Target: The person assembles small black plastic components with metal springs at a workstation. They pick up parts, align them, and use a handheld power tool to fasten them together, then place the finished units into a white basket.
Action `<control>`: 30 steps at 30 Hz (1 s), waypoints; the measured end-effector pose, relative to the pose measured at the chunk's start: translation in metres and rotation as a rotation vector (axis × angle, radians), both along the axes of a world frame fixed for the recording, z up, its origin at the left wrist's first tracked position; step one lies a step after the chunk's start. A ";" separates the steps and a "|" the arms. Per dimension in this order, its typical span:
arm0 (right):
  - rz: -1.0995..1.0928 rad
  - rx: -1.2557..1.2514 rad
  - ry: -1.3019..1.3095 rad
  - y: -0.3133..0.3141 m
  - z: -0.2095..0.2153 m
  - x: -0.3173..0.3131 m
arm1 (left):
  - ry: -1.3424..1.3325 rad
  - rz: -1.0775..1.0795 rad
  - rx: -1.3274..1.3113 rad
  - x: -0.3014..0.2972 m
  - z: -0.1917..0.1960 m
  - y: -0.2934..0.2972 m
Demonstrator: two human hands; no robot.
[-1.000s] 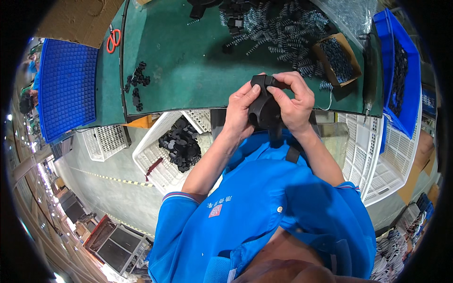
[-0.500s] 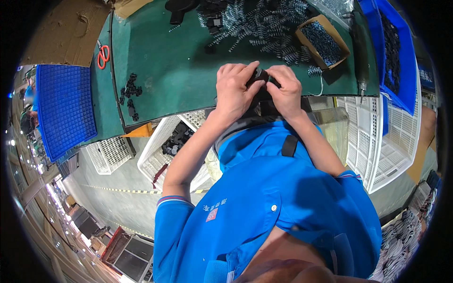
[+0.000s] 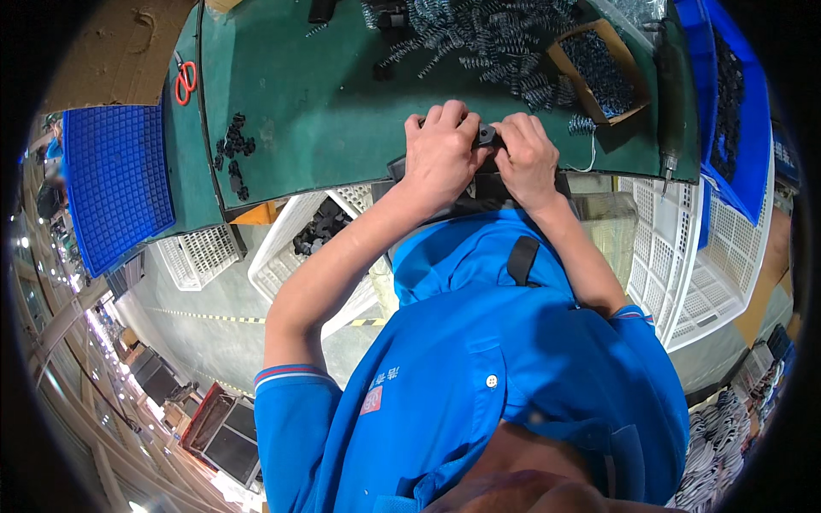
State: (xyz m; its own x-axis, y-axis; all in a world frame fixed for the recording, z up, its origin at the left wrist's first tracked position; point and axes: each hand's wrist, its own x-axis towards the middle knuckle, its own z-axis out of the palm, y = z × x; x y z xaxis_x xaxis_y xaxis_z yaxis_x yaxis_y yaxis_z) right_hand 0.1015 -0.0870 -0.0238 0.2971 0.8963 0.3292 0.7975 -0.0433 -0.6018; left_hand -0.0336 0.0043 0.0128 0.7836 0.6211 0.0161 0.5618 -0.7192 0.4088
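Observation:
Between my two hands is a small black plastic part (image 3: 487, 135), held above the near edge of the green table. My left hand (image 3: 442, 150) curls round its left side, and my right hand (image 3: 528, 156) pinches it from the right. Fingers cover most of the part; one dark face with a small hole shows between them. Beyond my hands lies a loose heap of metal coil springs (image 3: 487, 43). A cardboard box (image 3: 637, 81) of springs stands right of the heap, and a single spring (image 3: 581, 126) lies nearer my right hand.
Small black pieces (image 3: 235, 150) and red-handled scissors (image 3: 186, 84) lie on the table's left. A power screwdriver (image 3: 669, 128) hangs at the right edge beside a blue bin (image 3: 735, 171). Below the table, a white crate (image 3: 278, 265) holds black parts. A blue tray (image 3: 120, 184) stands far left.
The black part is turned, so its holed face now shows between my hands. My left fingers have closed further over it, and my left elbow has swung outward. The view has shifted slightly.

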 end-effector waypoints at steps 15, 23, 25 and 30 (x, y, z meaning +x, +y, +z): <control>-0.624 -0.846 -0.309 -0.053 0.047 0.236 | 0.261 -0.094 0.086 0.017 0.009 0.002; -0.489 -0.177 0.496 -0.069 0.022 0.261 | 0.154 -0.065 0.134 0.012 0.002 -0.002; -0.470 0.082 0.810 -0.072 0.054 0.229 | 0.133 -0.084 0.133 0.014 0.005 -0.002; 0.000 0.494 1.120 -0.014 0.119 0.126 | 0.103 -0.078 0.146 0.007 -0.001 0.000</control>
State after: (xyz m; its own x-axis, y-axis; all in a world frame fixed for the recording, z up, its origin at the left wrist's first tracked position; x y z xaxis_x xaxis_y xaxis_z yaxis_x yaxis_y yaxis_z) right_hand 0.2276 -0.1008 0.0953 0.6345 0.7475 0.1969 -0.1714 0.3844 -0.9071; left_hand -0.0266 0.0039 0.0119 0.8315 0.5552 0.0187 0.5353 -0.8099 0.2399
